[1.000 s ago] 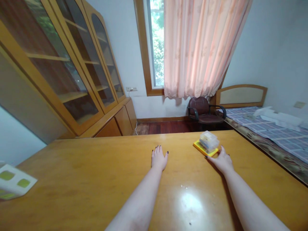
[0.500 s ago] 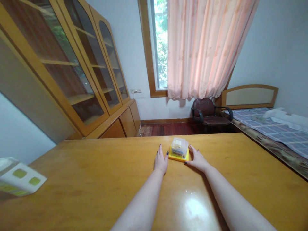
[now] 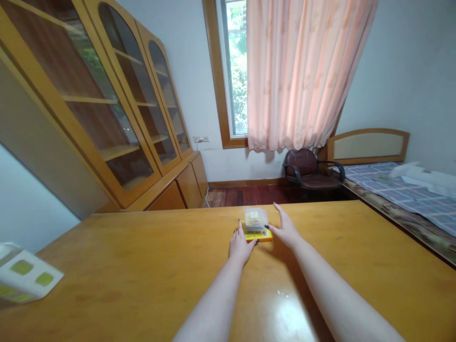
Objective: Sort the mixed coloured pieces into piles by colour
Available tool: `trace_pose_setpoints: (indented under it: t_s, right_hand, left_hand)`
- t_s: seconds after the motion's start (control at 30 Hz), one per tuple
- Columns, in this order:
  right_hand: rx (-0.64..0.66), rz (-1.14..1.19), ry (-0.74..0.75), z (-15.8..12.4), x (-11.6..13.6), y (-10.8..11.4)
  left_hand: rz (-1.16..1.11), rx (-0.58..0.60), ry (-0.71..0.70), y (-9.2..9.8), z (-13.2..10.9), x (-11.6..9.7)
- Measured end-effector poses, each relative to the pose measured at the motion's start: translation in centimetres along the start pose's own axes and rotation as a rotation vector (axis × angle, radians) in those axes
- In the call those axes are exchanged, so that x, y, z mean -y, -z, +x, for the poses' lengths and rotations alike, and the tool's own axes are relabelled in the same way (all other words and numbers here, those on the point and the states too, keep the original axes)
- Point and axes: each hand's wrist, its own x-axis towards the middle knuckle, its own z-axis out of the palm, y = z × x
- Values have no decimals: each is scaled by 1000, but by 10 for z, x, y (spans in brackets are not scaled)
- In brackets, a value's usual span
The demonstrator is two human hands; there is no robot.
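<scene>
A flat yellow box point(image 3: 257, 236) lies near the far edge of the wooden table. On top of it sits a clear plastic case point(image 3: 255, 219), its contents too blurred to make out. My left hand point(image 3: 241, 246) holds the yellow box at its near left corner, fingers along the left side and thumb at the front edge. To the right, my right hand point(image 3: 288, 232) is raised with fingers spread and holds nothing. Its thumb comes close to the clear case; whether they touch I cannot tell.
A white carton with green squares point(image 3: 33, 275) stands at the table's left edge. Beyond the wooden table point(image 3: 142, 266) are a glass-door cabinet point(image 3: 121, 109), a brown armchair point(image 3: 309, 168) and a bed point(image 3: 384, 178).
The yellow box with the clear case has shifted left and turned a little. My left hand has come against it, while my right hand has let go and lifted off its right side.
</scene>
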Motion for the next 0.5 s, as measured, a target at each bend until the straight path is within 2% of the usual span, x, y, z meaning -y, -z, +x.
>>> trace_pose_setpoints:
  t_s: [0.13, 0.27, 0.4, 0.5]
  right_hand:
    - [155, -182, 219, 31, 37, 5]
    - [260, -313, 262, 44, 47, -7]
    - [220, -303, 241, 46, 40, -16]
    - [130, -247, 235, 42, 35, -15]
  left_hand:
    - [15, -1, 0, -1, 3, 1]
    - [47, -16, -48, -1, 3, 2]
    - [93, -19, -45, -2, 3, 2]
    - [117, -13, -57, -3, 4, 1]
